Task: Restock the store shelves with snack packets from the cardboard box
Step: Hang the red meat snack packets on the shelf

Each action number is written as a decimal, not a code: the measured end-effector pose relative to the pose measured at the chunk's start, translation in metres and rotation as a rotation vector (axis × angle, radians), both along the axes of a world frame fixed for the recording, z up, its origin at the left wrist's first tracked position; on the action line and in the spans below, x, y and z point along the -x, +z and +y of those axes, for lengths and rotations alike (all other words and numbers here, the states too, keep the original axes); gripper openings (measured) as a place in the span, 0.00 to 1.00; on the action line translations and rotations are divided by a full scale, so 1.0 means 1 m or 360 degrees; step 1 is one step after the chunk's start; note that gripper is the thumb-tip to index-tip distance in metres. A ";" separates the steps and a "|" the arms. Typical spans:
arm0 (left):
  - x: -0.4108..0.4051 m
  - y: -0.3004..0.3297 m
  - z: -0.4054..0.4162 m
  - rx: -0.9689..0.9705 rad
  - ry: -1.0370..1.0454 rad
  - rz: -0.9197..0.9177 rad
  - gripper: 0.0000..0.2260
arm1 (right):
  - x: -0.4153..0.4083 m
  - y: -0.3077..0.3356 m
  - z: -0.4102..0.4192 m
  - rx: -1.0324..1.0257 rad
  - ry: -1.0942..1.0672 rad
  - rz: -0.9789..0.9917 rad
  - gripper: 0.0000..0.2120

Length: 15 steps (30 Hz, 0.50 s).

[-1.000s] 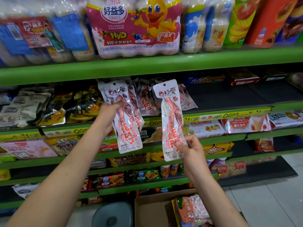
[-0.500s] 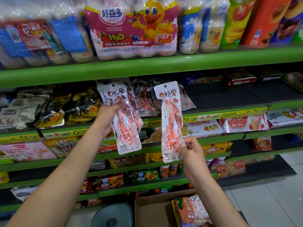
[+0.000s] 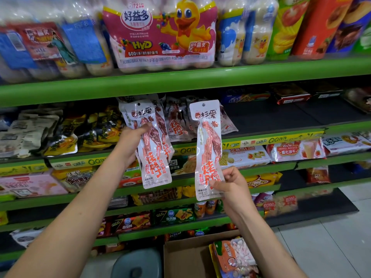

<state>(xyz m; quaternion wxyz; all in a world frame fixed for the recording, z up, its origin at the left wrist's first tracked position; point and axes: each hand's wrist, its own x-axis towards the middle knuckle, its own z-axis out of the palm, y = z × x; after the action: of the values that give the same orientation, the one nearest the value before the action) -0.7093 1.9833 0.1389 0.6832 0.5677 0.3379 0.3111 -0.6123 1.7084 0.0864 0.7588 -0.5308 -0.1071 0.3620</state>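
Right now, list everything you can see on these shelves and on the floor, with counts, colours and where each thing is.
Meat snack packets, held: at least three, white and red; one in the right hand, the others in the left.
Same packets, shelved: several, second shelf, behind the hands.
Duck drink multipack: one, pink and yellow, top shelf.
Dark and yellow pouches: several, second shelf, left.
Wafer pack: one, white and red, third shelf, right.
Shelves: green edges, several tiers.
Cardboard box: one, brown, on the floor, snack packets inside.
Stool: one, grey, beside the box.
Left hand: grips its packets.
Right hand: pinches its packet's lower end.
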 end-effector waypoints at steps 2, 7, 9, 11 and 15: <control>0.000 0.002 -0.001 -0.0032 -0.0008 0.0016 0.09 | -0.001 -0.001 0.001 -0.0030 0.0027 0.0044 0.21; 0.001 0.004 -0.003 -0.0013 -0.0008 0.0012 0.15 | -0.004 -0.003 0.001 -0.0062 0.0181 0.0081 0.34; 0.001 0.004 -0.004 -0.0006 -0.0001 0.0017 0.16 | -0.005 -0.002 0.000 -0.0124 0.0243 0.0086 0.37; 0.001 0.003 -0.004 -0.0005 -0.0010 0.0023 0.16 | -0.003 0.001 0.000 -0.0233 0.0303 0.0177 0.36; 0.001 0.005 -0.005 -0.0012 -0.0011 0.0036 0.17 | -0.001 0.003 -0.003 -0.0544 0.0578 0.0717 0.19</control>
<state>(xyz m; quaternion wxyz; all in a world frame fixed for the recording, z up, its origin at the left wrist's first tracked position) -0.7107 1.9784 0.1438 0.6783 0.5748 0.3425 0.3035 -0.6109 1.7052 0.0893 0.7645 -0.2749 -0.0886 0.5763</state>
